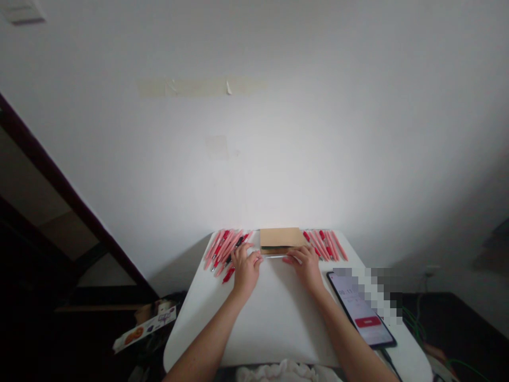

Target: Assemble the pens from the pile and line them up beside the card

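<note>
My left hand (245, 265) and my right hand (306, 266) face each other near the far side of the white table. Between them a thin pale rod (274, 257) lies crosswise, its two ends pinched in my closed fingers; its exact kind is too small to make out. Right behind it sits a brown cardboard box (280, 237) with a dark gap along its front. Pink and red pens (225, 246) lie in a loose bunch beside my left hand, a few of them black. Another group of pink and red pens (328, 245) is spread beyond my right hand.
A phone (360, 310) with a lit timer screen lies at the table's right, a cable at its lower end. The white table (278, 318) stands against a pale wall (278, 132). Left of the table, a printed strip (145, 329) rests among dark clutter.
</note>
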The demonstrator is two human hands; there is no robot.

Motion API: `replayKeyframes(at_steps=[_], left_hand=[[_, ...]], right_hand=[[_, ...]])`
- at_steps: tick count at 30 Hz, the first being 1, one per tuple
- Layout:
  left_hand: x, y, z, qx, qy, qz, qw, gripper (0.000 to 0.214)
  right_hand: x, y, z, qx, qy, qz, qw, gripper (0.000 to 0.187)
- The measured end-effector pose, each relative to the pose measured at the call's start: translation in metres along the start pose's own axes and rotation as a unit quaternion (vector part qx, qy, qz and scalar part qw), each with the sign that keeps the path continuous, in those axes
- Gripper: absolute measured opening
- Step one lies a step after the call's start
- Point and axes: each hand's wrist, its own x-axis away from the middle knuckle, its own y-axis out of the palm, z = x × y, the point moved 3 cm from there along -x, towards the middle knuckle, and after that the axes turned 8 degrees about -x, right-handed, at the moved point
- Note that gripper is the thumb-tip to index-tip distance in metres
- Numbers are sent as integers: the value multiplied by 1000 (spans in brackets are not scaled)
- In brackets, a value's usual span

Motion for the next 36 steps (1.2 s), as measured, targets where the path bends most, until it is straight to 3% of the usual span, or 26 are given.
replayKeyframes(at_steps=[18,30,36], left_hand=[[1,-1,6,20,43,-10,999,13],[1,4,1,28,30,0,999,15],[-1,-5,0,-52,-29,-46,997,18]], right_hand=[[2,6,0,28,-11,-42,999,10],[2,5,4,10,14,-12,1000,10],[1,2,4,5,33,6,999,13]])
